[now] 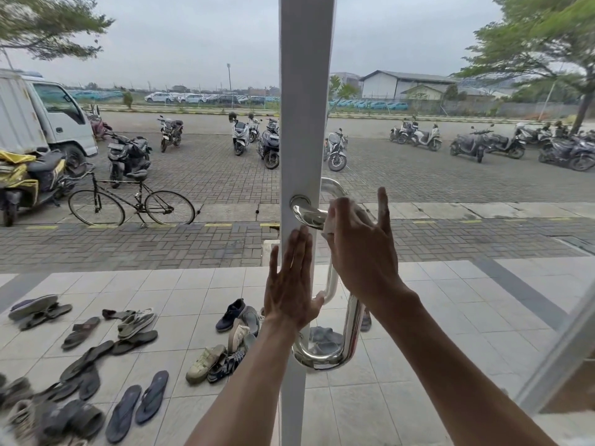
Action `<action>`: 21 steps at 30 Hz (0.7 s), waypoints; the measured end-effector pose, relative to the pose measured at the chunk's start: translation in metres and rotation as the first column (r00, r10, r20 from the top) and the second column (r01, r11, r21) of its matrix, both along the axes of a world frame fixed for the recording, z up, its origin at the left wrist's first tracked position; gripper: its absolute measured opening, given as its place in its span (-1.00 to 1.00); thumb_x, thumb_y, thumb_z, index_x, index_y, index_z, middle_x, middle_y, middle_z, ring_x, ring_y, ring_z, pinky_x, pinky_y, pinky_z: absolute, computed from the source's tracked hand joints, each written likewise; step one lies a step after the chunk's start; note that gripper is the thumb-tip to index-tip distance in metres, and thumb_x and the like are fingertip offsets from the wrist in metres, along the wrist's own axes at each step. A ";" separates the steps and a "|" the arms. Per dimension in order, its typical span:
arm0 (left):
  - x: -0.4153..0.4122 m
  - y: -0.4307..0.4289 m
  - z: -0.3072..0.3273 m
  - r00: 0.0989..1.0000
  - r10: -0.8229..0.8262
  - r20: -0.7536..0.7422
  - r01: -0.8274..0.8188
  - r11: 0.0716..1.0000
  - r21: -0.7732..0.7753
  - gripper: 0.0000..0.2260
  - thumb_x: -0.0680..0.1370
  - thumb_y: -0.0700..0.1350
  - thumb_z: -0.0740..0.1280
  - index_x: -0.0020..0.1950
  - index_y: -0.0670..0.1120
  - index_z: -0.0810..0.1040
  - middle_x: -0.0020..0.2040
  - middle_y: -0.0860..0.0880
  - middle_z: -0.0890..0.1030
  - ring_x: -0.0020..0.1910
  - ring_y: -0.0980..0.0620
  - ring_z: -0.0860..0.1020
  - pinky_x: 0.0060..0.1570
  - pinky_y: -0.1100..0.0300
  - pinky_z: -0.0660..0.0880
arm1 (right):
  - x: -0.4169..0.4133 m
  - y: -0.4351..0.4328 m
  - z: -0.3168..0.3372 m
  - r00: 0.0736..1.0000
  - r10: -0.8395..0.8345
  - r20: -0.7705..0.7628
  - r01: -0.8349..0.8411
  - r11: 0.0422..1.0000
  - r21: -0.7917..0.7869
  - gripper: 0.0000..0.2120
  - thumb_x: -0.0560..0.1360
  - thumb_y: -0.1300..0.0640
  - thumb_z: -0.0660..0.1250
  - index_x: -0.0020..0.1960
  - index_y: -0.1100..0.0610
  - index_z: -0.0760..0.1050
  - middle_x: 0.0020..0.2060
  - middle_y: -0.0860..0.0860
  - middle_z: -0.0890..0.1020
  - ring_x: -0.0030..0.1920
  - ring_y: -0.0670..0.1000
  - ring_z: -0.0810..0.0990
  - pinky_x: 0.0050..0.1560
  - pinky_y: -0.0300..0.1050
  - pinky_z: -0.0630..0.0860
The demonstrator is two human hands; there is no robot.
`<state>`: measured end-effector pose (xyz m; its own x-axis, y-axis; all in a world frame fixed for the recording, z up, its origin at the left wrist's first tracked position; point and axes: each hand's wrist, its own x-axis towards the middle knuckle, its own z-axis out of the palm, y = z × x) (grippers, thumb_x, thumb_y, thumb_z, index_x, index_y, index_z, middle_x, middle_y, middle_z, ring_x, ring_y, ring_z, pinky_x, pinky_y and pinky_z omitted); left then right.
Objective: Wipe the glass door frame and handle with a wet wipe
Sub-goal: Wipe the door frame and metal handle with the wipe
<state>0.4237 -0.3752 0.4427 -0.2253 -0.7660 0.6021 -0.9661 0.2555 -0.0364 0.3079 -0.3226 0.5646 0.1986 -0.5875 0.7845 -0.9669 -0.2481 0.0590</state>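
Left hand (289,284) flat, fingers straight, bracing frame (306,107). Right hand (363,249) curls wet wipe (331,225) round handle (352,320) (one finger apparently raised); suggest wrapping fully, then twisting.

Looks out on grey brick paving (209,175) with a black bicycle (130,204). Shows white truck (42,123) left of bicycle, motorbikes (240,136) beyond it, pale tiled porch (193,284) with scattered sandals (80,333) nearer than it. Overcast daylight.

Left hand (291,284) lies flat, fingers straight; right hand (362,252) curls round a wet wipe (329,227), forefinger raised.
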 end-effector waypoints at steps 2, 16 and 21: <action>0.001 0.000 0.000 1.000 -0.016 -0.008 0.016 1.000 -0.002 0.12 0.35 0.27 0.41 0.60 -0.21 -0.17 0.61 -0.13 -0.26 0.60 -0.06 -0.20 0.56 -0.13 -0.05 | -0.004 0.001 -0.004 0.993 -0.113 -0.029 0.115 0.989 0.092 -0.65 0.48 0.25 0.26 0.25 0.18 0.33 0.07 0.03 0.62 0.23 0.11 0.55 0.44 0.37 -0.05; -0.005 -0.006 -0.003 0.999 -0.001 -0.034 0.004 0.998 0.069 0.03 0.39 0.29 0.36 0.62 -0.14 -0.11 0.60 -0.08 -0.26 0.59 -0.03 -0.25 0.57 -0.11 -0.12 | 0.043 -0.018 0.019 0.951 -0.225 -0.211 0.265 0.947 0.182 -0.76 0.52 0.19 0.33 0.16 0.21 0.41 -0.13 0.04 0.61 0.09 0.14 0.58 0.44 0.41 -0.19; -0.001 -0.002 0.000 0.999 -0.005 -0.040 0.006 1.000 0.027 0.11 0.33 0.29 0.42 0.61 -0.19 -0.12 0.62 -0.11 -0.24 0.60 -0.04 -0.20 0.55 -0.09 -0.16 | 0.016 -0.019 0.000 0.956 -0.284 -0.072 0.284 0.959 -0.008 -0.82 0.46 0.26 0.28 0.07 0.22 0.48 -0.21 0.07 0.63 -0.09 0.17 0.63 0.41 0.41 0.08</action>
